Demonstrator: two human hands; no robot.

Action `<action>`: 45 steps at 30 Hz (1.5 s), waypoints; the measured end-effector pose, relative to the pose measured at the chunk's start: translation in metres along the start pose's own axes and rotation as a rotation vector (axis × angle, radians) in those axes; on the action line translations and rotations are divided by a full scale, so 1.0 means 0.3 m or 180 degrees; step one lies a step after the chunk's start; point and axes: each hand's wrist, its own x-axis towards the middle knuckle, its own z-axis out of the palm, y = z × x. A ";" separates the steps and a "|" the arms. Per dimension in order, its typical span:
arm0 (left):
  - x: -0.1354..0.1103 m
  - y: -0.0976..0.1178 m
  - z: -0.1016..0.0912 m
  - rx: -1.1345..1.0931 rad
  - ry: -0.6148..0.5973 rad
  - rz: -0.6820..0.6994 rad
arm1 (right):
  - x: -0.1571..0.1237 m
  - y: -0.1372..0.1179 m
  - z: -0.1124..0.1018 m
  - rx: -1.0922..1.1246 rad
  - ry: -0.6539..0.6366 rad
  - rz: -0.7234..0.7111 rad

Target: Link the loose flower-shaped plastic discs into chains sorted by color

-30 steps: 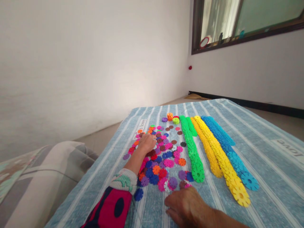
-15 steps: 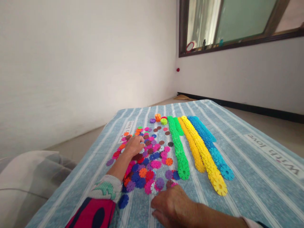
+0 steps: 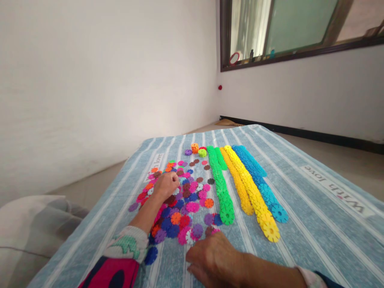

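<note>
the left hand [image 3: 165, 186] is over scattered discs [image 3: 192, 207], right hand [image 3: 213, 255] beside them — fingers curled, i can't tell whether pinching.

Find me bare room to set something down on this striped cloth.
The widest bare patch of striped cloth lies right of the blue disc rows; a narrower one runs between the left cuff and the cloth's left edge. Between the left hand and the green disc rows it's crowded with loose notched discs.
</note>
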 end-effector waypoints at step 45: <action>-0.143 0.016 -0.137 -0.1288 -0.0413 0.0334 | 0.009 0.024 -0.020 0.0818 0.1220 0.0515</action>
